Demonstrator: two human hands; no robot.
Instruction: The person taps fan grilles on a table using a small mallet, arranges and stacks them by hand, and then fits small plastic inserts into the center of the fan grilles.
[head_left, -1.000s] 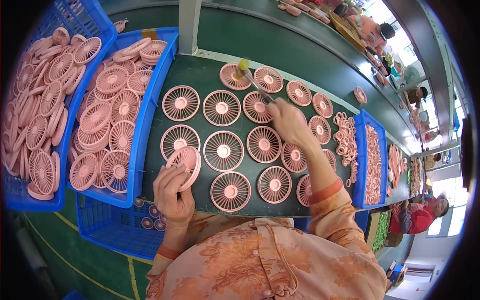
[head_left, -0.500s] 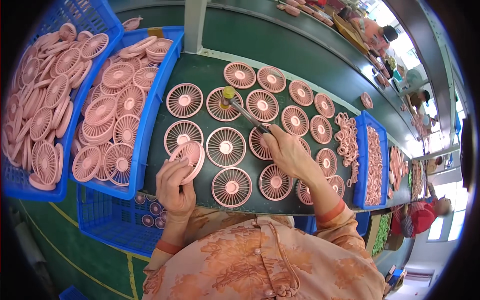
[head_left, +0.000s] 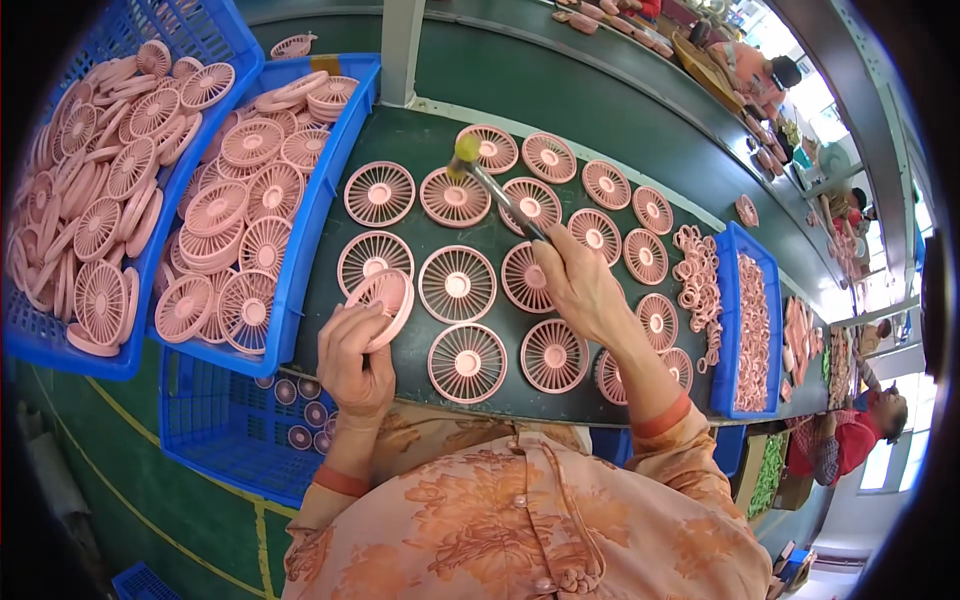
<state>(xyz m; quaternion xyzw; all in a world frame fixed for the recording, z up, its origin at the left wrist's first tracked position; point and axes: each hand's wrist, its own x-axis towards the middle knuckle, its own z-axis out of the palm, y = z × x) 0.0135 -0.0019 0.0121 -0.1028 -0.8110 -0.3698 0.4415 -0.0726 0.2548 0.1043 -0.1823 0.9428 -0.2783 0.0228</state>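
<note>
In my left hand (head_left: 355, 365) is a pink round fan grille (head_left: 394, 302), tilted on edge, with fingers wrapped about its near rim. It overlaps another spoked grille lying flat behind it. My right hand (head_left: 588, 290) grips the dark handle of a small mallet (head_left: 505, 204). Its yellow head, slightly blurred, is raised above the far rows, close to a flat pink grille (head_left: 455, 200). Several more pink grilles (head_left: 457, 285) lie in rows on the dark green table (head_left: 415, 365), with small round hubs at their centres.
Two blue crates (head_left: 330, 200) heaped with pink grilles stand at the left. Loose pink rings (head_left: 697, 280) lie beside a blue tray (head_left: 727, 330) of small pink rings at the right. A lower blue crate (head_left: 225, 440) sits below the table. A metal post (head_left: 402, 50) rises behind; people work farther right.
The mallet's head has lifted and moved away from the far-left grille. My left hand keeps hold of its grille, with the grille turned a little more on edge. The view has shifted slightly.
</note>
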